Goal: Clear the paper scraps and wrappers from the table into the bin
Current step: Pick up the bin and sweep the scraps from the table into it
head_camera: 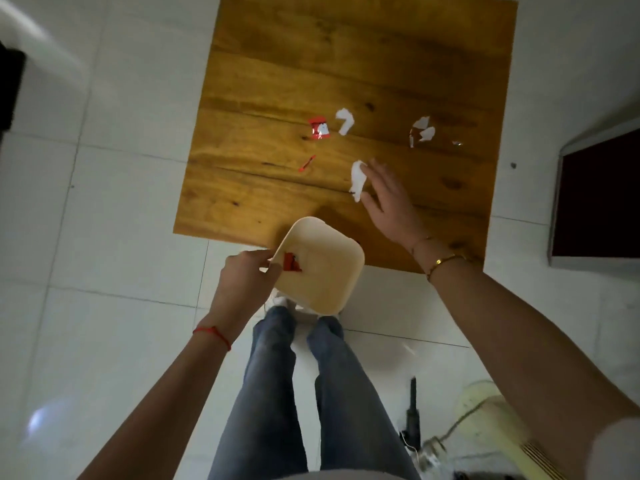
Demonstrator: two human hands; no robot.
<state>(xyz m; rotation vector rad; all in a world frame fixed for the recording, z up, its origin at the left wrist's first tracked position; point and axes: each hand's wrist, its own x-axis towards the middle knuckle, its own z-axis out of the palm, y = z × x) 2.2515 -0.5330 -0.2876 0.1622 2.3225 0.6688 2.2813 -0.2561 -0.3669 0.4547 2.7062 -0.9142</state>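
Note:
My left hand (242,275) grips the rim of a cream square bin (325,271), held at the near edge of the wooden table (346,57). A red wrapper (292,263) lies inside the bin. My right hand (388,199) rests flat on the table with fingers spread, touching a white paper scrap (357,180). Farther out lie a red-and-white wrapper (319,127), a thin red strip (307,163), a white scrap (345,121) and a cluster of white and clear scraps (421,131).
White tiled floor surrounds the table. A dark framed panel (595,199) lies on the floor at the right. A pale yellow object (485,410) with cables and a black tool (412,407) sit at the lower right. My legs stand below the bin.

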